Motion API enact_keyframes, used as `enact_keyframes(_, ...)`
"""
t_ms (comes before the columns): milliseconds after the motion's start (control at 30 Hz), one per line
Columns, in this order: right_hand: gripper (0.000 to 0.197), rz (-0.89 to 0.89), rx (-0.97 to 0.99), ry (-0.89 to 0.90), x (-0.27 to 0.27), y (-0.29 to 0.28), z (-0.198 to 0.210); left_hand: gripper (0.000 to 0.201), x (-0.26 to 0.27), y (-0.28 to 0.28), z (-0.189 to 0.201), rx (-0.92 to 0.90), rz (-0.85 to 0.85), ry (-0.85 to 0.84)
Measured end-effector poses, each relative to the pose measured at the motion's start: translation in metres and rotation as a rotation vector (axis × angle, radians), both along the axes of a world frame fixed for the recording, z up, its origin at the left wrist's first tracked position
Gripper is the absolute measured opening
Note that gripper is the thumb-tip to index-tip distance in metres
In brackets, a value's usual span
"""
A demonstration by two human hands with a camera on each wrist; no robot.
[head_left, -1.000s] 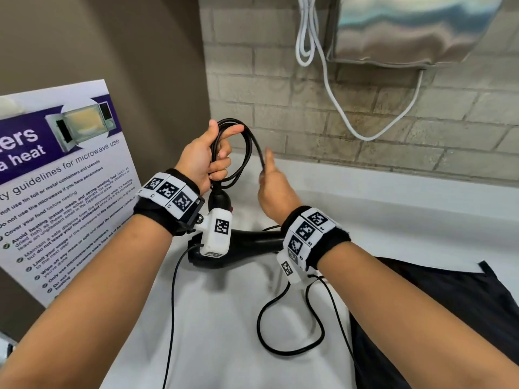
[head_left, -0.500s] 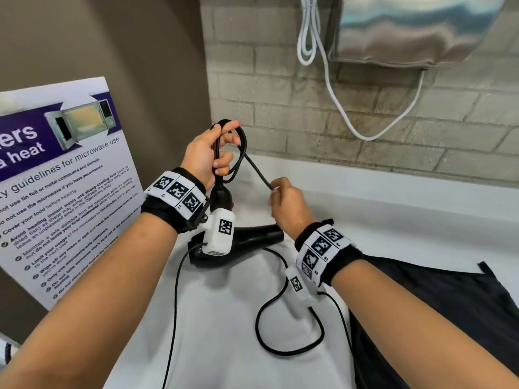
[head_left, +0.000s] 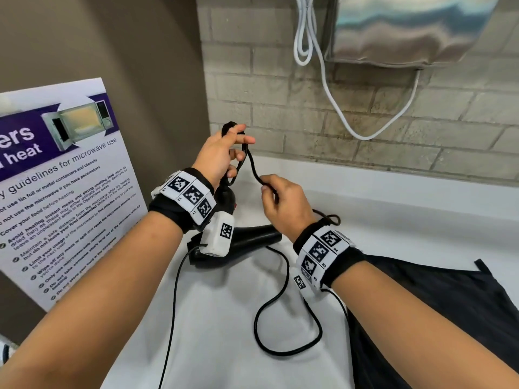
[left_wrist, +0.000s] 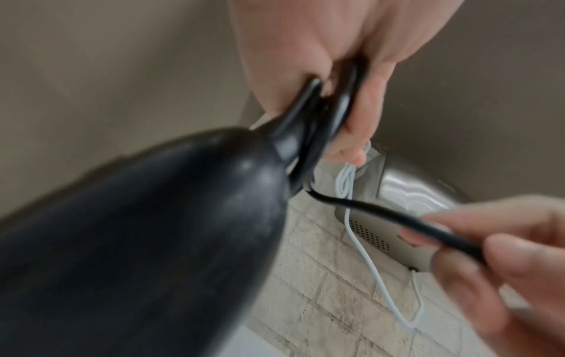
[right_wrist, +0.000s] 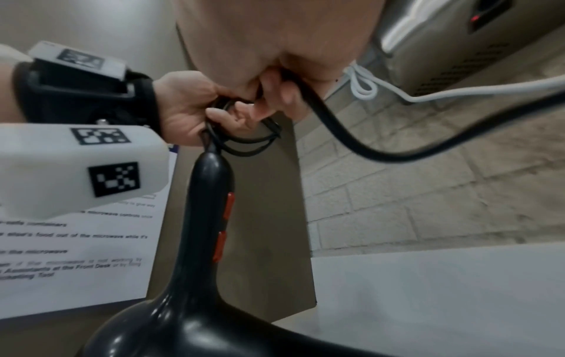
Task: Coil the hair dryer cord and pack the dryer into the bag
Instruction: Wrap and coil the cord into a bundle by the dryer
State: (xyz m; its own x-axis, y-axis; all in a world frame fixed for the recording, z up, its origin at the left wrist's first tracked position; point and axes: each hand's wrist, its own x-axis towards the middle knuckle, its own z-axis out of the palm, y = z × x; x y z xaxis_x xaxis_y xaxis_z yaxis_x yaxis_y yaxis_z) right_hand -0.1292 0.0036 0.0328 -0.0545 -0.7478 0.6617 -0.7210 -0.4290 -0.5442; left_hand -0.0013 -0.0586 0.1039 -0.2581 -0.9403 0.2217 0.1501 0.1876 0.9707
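Above the hair dryer, left hand grips coiled cord loops; right hand pinches the slack, bag rightward.

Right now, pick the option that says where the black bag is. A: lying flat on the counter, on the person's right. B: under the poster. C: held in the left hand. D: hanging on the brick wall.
A: the black bag lies flat on the white counter at the right, beyond the right hand, which pinches the cord.
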Motion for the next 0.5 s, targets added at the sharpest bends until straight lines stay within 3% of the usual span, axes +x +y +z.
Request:
enact_keyframes(133,0.038,0.087,-0.023,0.188,0.006,0.002,0.007,0.032,-0.007,0.003,0.001,0.006,-0.031,-0.015)
enact_keyframes(300,0.030,0.167,-0.018,0.413,0.016,0.001,0.014,0.023,-0.006,0.004,0.000,0.096,-0.120,0.046)
enact_keyframes(433,0.028,0.216,-0.169,0.506,0.017,0.004,0.025,0.037,-0.001,0.001,0.000,0.107,-0.113,-0.062)
enact_keyframes(500,0.017,0.254,-0.229,0.519,0.018,0.002,0.032,0.046,-0.002,0.003,0.001,0.116,-0.119,-0.165)
